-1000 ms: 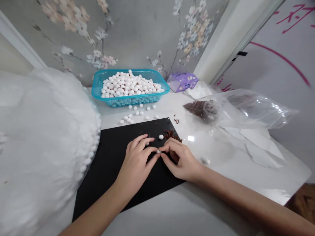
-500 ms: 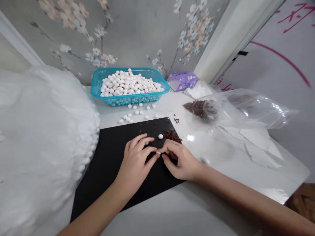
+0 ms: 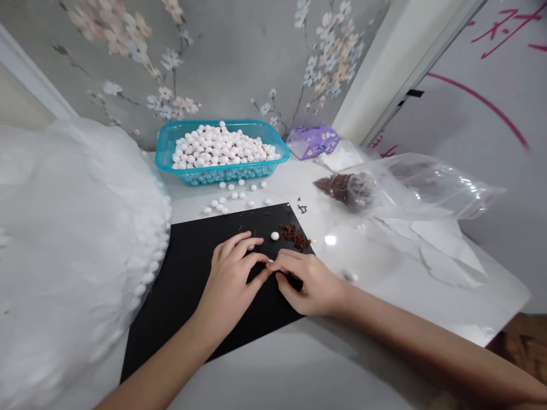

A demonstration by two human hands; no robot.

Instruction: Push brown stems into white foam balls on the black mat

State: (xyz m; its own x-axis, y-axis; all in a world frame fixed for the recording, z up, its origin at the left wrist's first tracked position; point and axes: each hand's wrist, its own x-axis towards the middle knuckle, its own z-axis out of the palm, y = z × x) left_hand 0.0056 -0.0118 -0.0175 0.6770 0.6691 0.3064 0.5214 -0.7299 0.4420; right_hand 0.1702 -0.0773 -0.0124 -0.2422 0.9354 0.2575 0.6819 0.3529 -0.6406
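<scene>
The white table has bare room before the near edge of the black mat, whose open stretch lies left of the hands. The left hand pinches the white bead between thumb and forefinger, its other fingers spread. The right hand lays its forefinger against the bead, thumb slightly apart. A brown pile sits at the mat's right edge. The bead is over the mat, more covered by the right forefinger than half a second ago; its long axis cannot be told.
</scene>
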